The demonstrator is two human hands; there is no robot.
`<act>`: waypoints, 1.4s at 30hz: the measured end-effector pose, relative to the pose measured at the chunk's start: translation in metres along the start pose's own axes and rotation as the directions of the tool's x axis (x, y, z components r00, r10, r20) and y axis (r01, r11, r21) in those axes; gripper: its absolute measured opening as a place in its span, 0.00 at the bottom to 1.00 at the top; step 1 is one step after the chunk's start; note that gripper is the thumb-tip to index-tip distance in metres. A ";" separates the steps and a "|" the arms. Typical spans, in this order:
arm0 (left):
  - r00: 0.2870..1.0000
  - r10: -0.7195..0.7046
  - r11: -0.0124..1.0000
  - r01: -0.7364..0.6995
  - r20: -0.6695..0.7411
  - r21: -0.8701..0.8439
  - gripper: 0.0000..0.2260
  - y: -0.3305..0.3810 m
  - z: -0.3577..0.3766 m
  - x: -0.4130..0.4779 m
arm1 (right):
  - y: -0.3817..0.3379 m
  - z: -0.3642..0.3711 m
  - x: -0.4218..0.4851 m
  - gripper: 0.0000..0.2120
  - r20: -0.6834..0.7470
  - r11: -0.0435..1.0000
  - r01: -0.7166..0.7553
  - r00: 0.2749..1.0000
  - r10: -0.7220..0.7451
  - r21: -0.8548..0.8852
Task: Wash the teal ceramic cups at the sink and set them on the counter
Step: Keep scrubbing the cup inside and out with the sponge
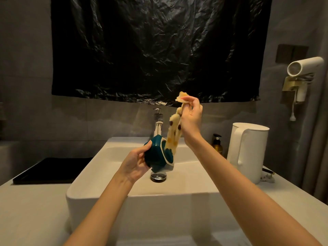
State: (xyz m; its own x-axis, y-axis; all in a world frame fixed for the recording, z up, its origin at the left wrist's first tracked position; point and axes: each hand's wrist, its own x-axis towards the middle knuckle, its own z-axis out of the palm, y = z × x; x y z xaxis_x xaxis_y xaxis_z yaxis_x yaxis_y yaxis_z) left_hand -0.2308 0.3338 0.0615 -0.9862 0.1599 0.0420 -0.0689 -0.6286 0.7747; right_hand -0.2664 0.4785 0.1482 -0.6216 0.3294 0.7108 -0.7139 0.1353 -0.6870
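My left hand grips a teal ceramic cup with a white rim, tilted on its side over the white sink basin. My right hand is raised above it and pinches the top of a pale yellow cloth with dark and orange spots. The cloth hangs down and its lower end reaches into the mouth of the cup. The chrome drain lies right below the cup.
A chrome faucet stands behind the basin. A black tray lies on the counter at left. At right stand a white kettle and a small amber pump bottle. A white hair dryer hangs on the right wall.
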 end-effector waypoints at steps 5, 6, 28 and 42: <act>1.000 0.019 0.997 -0.018 0.008 -0.069 0.13 0.001 0.002 -0.002 | 0.027 0.018 -0.026 0.06 0.016 0.952 -0.289 0.957 0.289 0.096; 1.000 0.026 0.995 -0.025 0.008 -0.092 0.14 0.001 0.000 -0.001 | 0.034 0.017 -0.036 0.07 0.091 0.953 -0.302 0.950 0.297 0.038; 0.994 0.108 0.994 -0.108 -0.015 -0.004 0.10 0.005 0.000 -0.004 | 0.048 -0.034 -0.074 0.11 0.428 0.950 0.162 0.903 -0.033 -0.268; 0.997 0.065 0.998 -0.066 0.042 0.006 0.09 0.004 0.004 -0.006 | 0.049 -0.024 -0.066 0.12 0.327 0.959 -0.090 0.928 0.178 -0.268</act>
State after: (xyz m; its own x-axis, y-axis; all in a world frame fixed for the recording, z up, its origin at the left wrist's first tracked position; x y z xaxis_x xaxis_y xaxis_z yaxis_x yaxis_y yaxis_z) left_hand -0.2242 0.3332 0.0667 -0.9814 0.1503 0.1191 -0.0030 -0.6329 0.7742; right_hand -0.2525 0.4864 0.0643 -0.8097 0.0238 0.5864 -0.5424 0.3510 -0.7633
